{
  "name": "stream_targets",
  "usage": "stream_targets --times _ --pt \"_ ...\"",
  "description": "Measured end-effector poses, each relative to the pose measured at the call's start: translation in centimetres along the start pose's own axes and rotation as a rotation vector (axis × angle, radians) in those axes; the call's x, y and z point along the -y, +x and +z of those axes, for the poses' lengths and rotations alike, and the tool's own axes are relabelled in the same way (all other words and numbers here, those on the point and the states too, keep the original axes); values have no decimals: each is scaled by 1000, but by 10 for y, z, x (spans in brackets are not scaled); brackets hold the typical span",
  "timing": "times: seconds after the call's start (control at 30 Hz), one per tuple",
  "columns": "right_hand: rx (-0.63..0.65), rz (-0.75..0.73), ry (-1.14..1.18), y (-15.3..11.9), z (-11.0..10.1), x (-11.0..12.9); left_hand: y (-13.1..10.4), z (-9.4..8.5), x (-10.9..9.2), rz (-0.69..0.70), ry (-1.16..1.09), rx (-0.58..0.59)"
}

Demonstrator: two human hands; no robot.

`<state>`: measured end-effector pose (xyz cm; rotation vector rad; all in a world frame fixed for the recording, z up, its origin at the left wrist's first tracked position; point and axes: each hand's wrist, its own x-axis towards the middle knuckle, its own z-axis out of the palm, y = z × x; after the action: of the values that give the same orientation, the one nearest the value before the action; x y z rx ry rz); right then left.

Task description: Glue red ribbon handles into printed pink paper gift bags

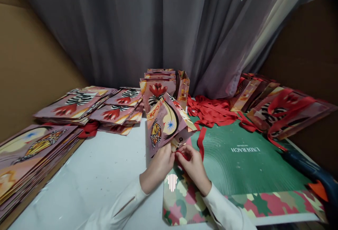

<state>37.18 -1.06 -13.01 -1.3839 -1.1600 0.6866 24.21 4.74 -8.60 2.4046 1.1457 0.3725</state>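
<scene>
A small paper gift bag (169, 124), printed with a butterfly and a blue star, is tilted in front of me. My left hand (160, 165) is closed on its near end. My right hand (194, 168) pinches a red ribbon (201, 142) close beside the left fingertips. One length of the ribbon trails up behind the right hand. The fingertips of both hands nearly meet at the bag's edge, and the exact spot where ribbon and bag join is hidden. Beneath the hands lies a green board (224, 166) with a patterned border.
Flat stacks of printed bags (76, 106) lie on the left, with a larger pile (34, 152) nearer. Standing bags (158, 85) are at the back. A heap of red ribbons (211, 110) and ribboned bags (287, 113) occupy the right, near a dark blue tool (303, 166). A grey curtain (148, 29) hangs behind.
</scene>
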Motion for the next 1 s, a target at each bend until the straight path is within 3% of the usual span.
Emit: stream_targets --times 0.47,0.63,0.8,1.0 --pt "-100 18 41 -4 0 9 0 4 1 18 -12 -19" --pt "-88 48 66 -4 0 9 -1 5 0 15 -13 -23" --pt "-105 153 237 -2 1 6 -2 2 -2 26 -31 -38" --pt "-50 141 269 -3 -2 9 1 1 -2 -12 -20 -29"
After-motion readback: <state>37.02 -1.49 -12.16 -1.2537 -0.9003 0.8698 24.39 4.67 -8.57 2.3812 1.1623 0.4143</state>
